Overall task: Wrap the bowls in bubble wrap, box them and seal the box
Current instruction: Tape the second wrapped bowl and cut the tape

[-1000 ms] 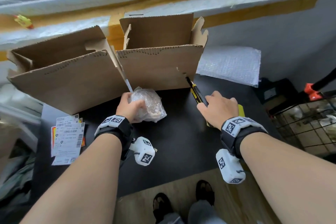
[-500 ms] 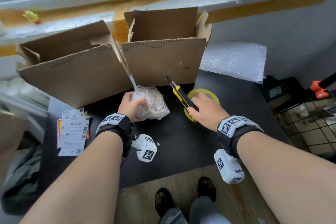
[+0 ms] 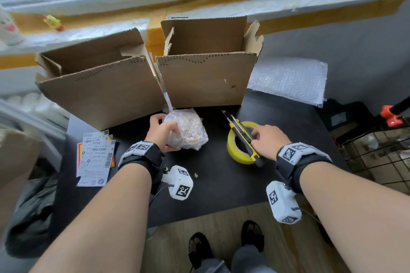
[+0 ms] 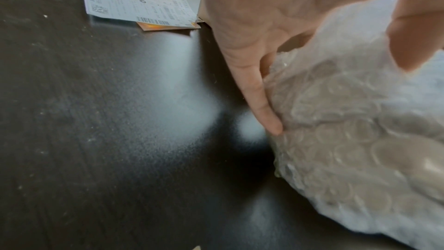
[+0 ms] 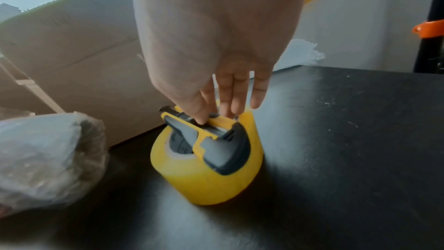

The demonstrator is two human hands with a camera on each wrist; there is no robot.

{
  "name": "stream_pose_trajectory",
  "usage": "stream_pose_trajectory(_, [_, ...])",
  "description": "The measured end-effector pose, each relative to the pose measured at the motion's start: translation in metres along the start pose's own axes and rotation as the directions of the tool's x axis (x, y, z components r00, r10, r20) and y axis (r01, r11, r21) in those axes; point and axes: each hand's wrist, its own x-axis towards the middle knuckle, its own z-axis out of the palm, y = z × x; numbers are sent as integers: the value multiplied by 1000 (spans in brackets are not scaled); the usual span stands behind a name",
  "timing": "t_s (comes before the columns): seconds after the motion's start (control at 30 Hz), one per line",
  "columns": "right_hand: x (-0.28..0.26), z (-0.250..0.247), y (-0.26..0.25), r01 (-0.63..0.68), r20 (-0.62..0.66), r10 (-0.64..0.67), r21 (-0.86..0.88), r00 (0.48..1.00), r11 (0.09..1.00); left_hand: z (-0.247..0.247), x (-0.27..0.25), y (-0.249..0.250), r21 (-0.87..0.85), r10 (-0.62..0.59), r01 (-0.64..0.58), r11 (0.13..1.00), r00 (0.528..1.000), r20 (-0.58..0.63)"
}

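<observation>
A bowl wrapped in bubble wrap (image 3: 188,132) (image 4: 348,140) lies on the black table (image 3: 221,186) in front of two open cardboard boxes, one on the left (image 3: 99,88) and one on the right (image 3: 204,82). My left hand (image 3: 165,125) grips the bundle's left side, with fingers (image 4: 264,105) and thumb curled round it. To the right, a yellow tape roll (image 3: 238,156) (image 5: 209,183) lies flat. A yellow-black utility knife (image 3: 241,135) (image 5: 216,145) lies across its top. My right hand (image 3: 254,137) (image 5: 216,117) pinches the knife's handle between thumb and fingers.
A loose sheet of bubble wrap (image 3: 288,80) lies at the table's back right. Shipping labels (image 3: 95,157) are stacked at the left edge. A wire rack (image 3: 377,157) and a black stand with an orange clamp (image 3: 390,115) are beyond the right edge.
My right hand carried the utility knife back from the right box's front and down onto the tape roll. My left hand stayed on the wrapped bowl.
</observation>
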Motion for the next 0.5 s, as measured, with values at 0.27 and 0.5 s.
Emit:
stream_pose_trajectory(0.27, [-14, -47, -58, 211, -71, -198, 329, 978, 920, -11, -38, 36, -154, -107, 132, 979, 982, 158])
stream_pose_trajectory(0.5, [-32, -89, -155, 80, 251, -440, 789, 862, 609, -42, -60, 80, -249, 38, 0, 969, 989, 146])
